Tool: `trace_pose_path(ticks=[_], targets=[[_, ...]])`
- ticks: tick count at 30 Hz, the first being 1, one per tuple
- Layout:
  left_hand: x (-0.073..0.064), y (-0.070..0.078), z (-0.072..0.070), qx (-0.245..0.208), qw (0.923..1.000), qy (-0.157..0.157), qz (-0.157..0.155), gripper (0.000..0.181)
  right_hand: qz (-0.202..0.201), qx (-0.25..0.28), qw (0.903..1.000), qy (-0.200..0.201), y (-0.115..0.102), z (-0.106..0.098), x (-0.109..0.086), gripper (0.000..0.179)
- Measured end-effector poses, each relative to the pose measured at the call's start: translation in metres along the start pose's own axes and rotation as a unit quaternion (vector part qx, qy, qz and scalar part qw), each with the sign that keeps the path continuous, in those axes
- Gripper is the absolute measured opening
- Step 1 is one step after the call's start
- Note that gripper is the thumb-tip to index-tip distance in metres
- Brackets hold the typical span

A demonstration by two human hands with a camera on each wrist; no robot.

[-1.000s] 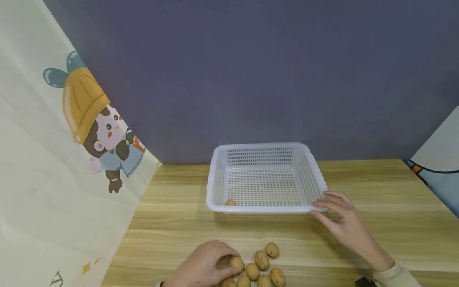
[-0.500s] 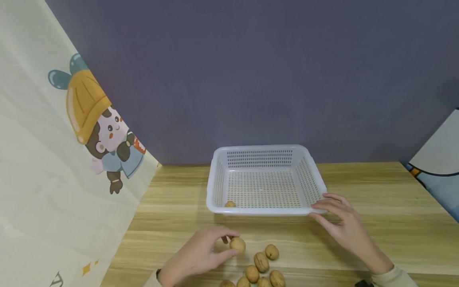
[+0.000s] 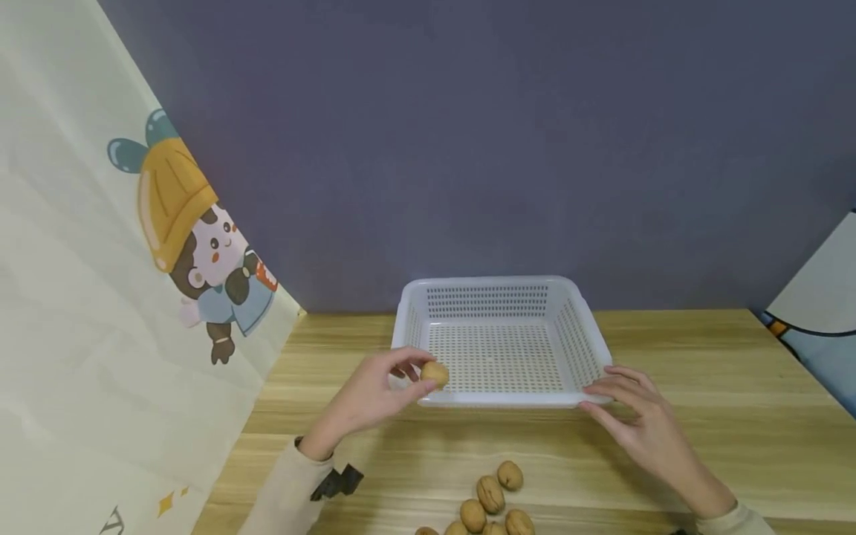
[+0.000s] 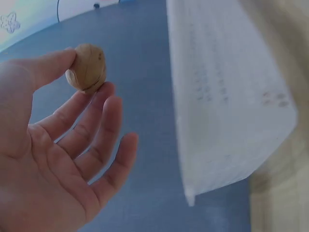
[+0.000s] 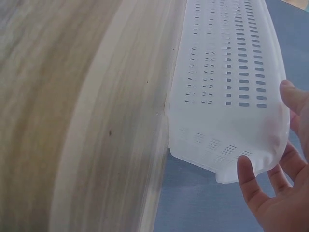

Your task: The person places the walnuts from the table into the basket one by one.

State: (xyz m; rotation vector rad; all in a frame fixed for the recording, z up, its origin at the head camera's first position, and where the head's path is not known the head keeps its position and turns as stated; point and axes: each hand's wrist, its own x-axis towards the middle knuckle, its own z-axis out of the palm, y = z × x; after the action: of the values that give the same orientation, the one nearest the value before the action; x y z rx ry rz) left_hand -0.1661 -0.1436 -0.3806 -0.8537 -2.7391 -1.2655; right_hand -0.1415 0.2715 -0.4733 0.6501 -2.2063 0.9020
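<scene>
Lengthwise, the white basket [image 3: 495, 400] runs left to right, its mouth facing up and its far side near the dark wall [image 3: 468, 148]. Bare wood of the table [image 3: 702, 416] shows to its left and right, and a strip separates its near edge from the loose walnuts [image 3: 491, 494]. Above the near-left corner, apart from the rim, is the held walnut [image 3: 435, 374], nearly round, its long axis hard to tell. The left hand [image 3: 374, 390] pinches it between thumb and fingertips, remaining fingers loosely bent; the right hand [image 3: 638, 420] grips the basket's near-right corner.
</scene>
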Motion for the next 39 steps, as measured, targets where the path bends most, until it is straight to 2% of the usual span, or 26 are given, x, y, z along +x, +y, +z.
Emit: trace_pose_path(ticks=[4,8,14,17,20,24,29,33,39], targets=[[0.03,0.0,-0.011,0.029,0.9991,0.028,-0.016,0.033,0.0,0.0,1.0,0.001,0.0,-0.001,0.0,0.044],[0.061,-0.003,-0.015,0.058,0.9969,0.046,-0.028,0.035,-0.002,0.0,1.0,0.0,-0.001,0.0,0.0,0.045],[0.099,-0.015,-0.008,0.071,0.9915,0.076,-0.078,0.044,0.002,-0.001,1.0,0.001,-0.002,0.001,-0.001,0.046],[0.114,-0.02,-0.003,0.073,0.9897,0.083,-0.092,0.047,0.005,-0.004,1.0,0.003,-0.002,0.002,-0.001,0.046],[0.124,-0.025,-0.001,0.073,0.989,0.079,-0.101,0.048,0.005,-0.009,0.9999,0.005,-0.003,0.002,-0.001,0.046],[0.131,-0.026,-0.005,0.061,0.9888,0.078,-0.112,0.048,-0.002,-0.014,0.9999,0.003,-0.005,0.003,0.0,0.044],[0.138,-0.017,-0.013,0.052,0.9902,0.08,-0.102,0.048,-0.02,-0.007,0.9997,-0.009,0.002,0.002,0.001,0.038],[0.148,-0.008,-0.016,0.063,0.99,0.079,-0.098,0.046,-0.036,0.006,0.9988,-0.033,0.009,0.001,0.005,0.039],[0.162,-0.006,-0.007,0.084,0.9885,0.076,-0.1,0.044,-0.024,0.023,0.9982,-0.049,0.013,0.001,0.005,0.04]])
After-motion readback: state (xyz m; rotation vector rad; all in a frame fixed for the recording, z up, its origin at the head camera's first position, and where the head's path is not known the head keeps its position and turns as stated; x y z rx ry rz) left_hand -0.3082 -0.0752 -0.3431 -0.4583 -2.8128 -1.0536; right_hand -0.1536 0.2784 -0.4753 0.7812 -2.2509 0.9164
